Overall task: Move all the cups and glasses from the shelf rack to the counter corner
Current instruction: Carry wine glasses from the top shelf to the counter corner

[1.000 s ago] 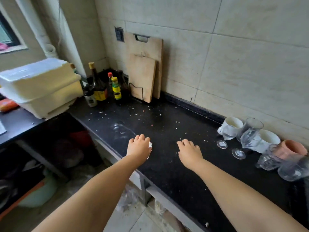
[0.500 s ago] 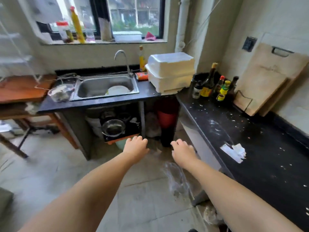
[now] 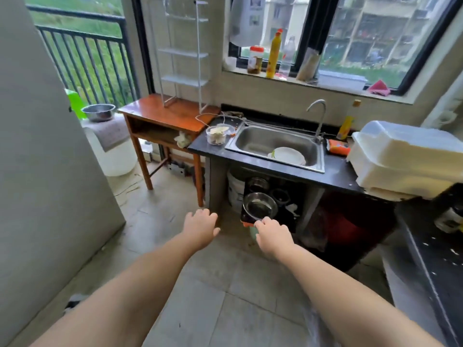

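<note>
While neither hand carries anything, the cups and glasses themselves are nowhere to be seen from the head view. The shelf rack [image 3: 184, 53] stands on the wooden table [image 3: 160, 113] by the balcony door. Its white tiers look bare, though they are pale against a pale wall, and clear glass there would be hard to make out.

The left hand [image 3: 200, 227] and right hand [image 3: 273, 236] reach forward over the floor, well short of the rack. In both the grip is slack, the fingers loosely bent with nothing between them. The bench [image 3: 335, 176] with the sink [image 3: 275, 141] runs to the right. It meets a second dark run of bench at the corner, where a white plastic box [image 3: 406, 159] sits. How much bare corner lies beyond that cannot be told from here.

If any piece remains on the rack, I judge it would be light, rigid and brittle (smooth glass also slides readily in a dry palm). It should not be knocked against the wire tiers on the way out.

A cup is best taken with the fingers wrapped round its body, or hooked through the handle if it has one. A glass is best held low around the wall, not pinched at the thin rim. One piece per hand would be the safer load, set down gently and clear of its neighbours.
</note>
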Tool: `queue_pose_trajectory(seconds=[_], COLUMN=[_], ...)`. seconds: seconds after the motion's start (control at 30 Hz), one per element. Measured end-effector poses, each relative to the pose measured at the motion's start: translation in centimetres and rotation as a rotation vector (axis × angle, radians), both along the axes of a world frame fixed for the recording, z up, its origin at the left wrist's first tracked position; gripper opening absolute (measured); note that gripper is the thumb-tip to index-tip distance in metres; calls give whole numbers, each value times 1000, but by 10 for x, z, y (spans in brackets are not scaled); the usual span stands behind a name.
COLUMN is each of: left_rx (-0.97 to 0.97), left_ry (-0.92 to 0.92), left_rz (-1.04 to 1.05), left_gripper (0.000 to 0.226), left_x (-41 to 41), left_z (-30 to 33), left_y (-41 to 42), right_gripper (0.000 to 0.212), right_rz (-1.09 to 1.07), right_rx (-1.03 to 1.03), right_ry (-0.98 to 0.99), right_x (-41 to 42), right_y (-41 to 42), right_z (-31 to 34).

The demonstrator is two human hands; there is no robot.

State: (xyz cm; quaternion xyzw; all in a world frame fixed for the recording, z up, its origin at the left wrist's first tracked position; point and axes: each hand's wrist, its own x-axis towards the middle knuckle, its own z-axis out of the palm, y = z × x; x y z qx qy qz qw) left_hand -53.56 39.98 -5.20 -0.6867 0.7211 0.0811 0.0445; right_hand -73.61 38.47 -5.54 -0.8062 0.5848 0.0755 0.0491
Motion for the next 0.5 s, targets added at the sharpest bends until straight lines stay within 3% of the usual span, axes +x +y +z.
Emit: queue_pose_trajectory(seconds=[0.2, 0.5], left_rx=[2, 49], left_ry=[22, 1], left_rz=[231, 375], left_gripper=[40, 42], left_x=[65, 173], left_z=[2, -8], left_y=[-23, -72], right_gripper=[35, 33], right_rz=[174, 374], right_rx=[13, 41], right_ry=[6, -8], right_x=[59, 194], right_y=[-68, -138], right_z=[0, -3])
